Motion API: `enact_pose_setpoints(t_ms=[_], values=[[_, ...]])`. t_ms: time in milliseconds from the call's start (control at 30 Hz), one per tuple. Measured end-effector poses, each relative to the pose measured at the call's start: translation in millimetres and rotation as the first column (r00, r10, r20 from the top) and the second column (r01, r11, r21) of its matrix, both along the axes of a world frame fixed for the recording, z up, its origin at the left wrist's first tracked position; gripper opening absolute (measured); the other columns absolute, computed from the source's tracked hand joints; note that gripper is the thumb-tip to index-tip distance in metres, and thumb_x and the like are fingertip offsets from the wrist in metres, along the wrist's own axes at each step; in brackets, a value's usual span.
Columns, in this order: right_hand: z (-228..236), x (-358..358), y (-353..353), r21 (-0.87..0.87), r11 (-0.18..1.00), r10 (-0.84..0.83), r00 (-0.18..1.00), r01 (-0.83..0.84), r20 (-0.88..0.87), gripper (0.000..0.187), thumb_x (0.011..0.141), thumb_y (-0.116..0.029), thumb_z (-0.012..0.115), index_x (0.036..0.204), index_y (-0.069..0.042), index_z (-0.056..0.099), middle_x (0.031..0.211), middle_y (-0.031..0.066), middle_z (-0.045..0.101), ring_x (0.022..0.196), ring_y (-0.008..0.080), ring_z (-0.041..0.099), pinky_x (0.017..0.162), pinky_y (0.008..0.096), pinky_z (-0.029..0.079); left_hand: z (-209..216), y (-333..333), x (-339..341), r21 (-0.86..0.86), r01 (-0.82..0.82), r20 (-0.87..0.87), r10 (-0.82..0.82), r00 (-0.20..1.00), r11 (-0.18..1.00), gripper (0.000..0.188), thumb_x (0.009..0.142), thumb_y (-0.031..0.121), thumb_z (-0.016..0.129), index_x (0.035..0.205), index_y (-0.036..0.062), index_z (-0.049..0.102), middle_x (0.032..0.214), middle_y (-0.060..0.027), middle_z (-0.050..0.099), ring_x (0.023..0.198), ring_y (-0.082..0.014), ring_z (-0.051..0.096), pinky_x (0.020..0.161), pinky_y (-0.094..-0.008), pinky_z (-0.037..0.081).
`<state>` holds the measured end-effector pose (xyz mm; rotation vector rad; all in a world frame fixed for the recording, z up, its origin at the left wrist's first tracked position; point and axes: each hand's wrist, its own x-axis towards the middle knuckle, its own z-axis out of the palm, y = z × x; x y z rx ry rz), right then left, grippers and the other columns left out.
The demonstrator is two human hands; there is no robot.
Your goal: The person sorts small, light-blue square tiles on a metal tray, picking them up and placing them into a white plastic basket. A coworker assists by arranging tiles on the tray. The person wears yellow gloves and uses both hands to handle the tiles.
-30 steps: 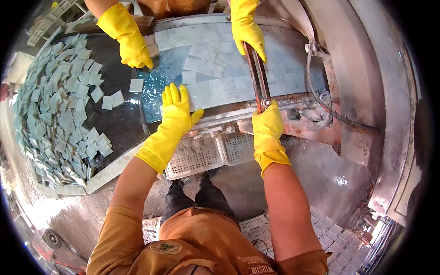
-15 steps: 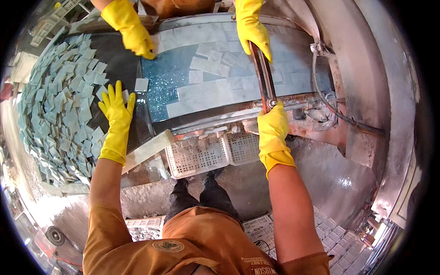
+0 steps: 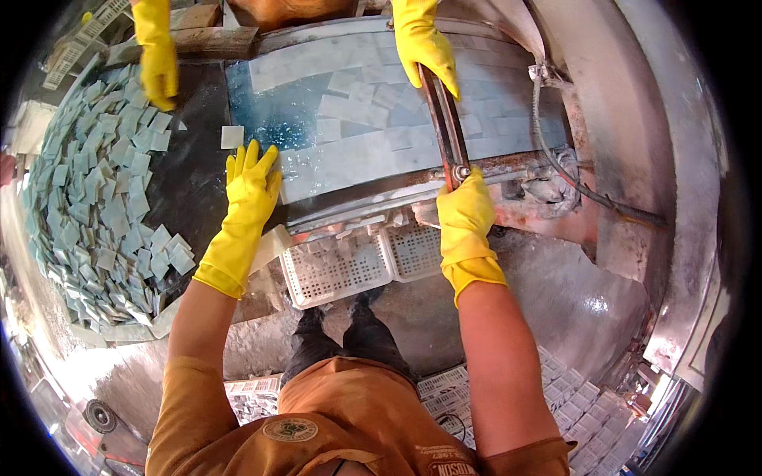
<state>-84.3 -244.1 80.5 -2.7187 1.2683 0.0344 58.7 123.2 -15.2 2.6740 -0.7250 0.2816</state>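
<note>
Shirt (image 3: 341,397) bears a badge (image 3: 290,429) and lettering (image 3: 454,469), left hand (image 3: 251,190) splayed, right hand (image 3: 467,210) gripping a bar (image 3: 440,127).

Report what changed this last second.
The left hand went left over the dark board, then back right to the blue wet surface. A co-worker's hand moved left toward the tile pile. Several loose tiles are gone from the board; one tile remains. Unchanged: the right hand and the co-worker's other hand grip the metal bar.
</note>
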Motion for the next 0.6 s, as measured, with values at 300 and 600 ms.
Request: enact_pose_setpoints(t_ms=[300, 600], values=[[0.7, -1.0, 0.3, -0.020, 0.999, 0.026, 1.000, -0.026, 0.015, 0.062, 0.087, -0.030, 0.081, 0.141, -0.005, 0.065, 0.112, 0.0208, 0.080, 0.104, 0.0405, 0.078, 0.089, 0.0516, 0.062, 25.1, -15.0, -14.1, -0.128, 0.036, -0.169, -0.058, 0.984, 0.991, 0.064, 0.086, 0.021, 0.085, 0.144, 0.0052, 0.064, 0.144, -0.0275, 0.066, 0.126, -0.0497, 0.065, 0.109, -0.0535, 0.052], [8.2, -0.5, 4.2, -0.003, 1.000, 0.030, 0.999, -0.030, 0.029, 0.062, 0.085, -0.028, 0.083, 0.138, -0.002, 0.065, 0.111, 0.0244, 0.080, 0.105, 0.0422, 0.078, 0.089, 0.0515, 0.062, 47.3, 48.9, -22.8, 0.183, 0.147, -0.167, -0.117, 0.979, 0.972, 0.071, 0.086, 0.028, 0.088, 0.149, 0.0063, 0.063, 0.158, -0.0243, 0.057, 0.148, -0.0487, 0.050, 0.128, -0.0584, 0.033]])
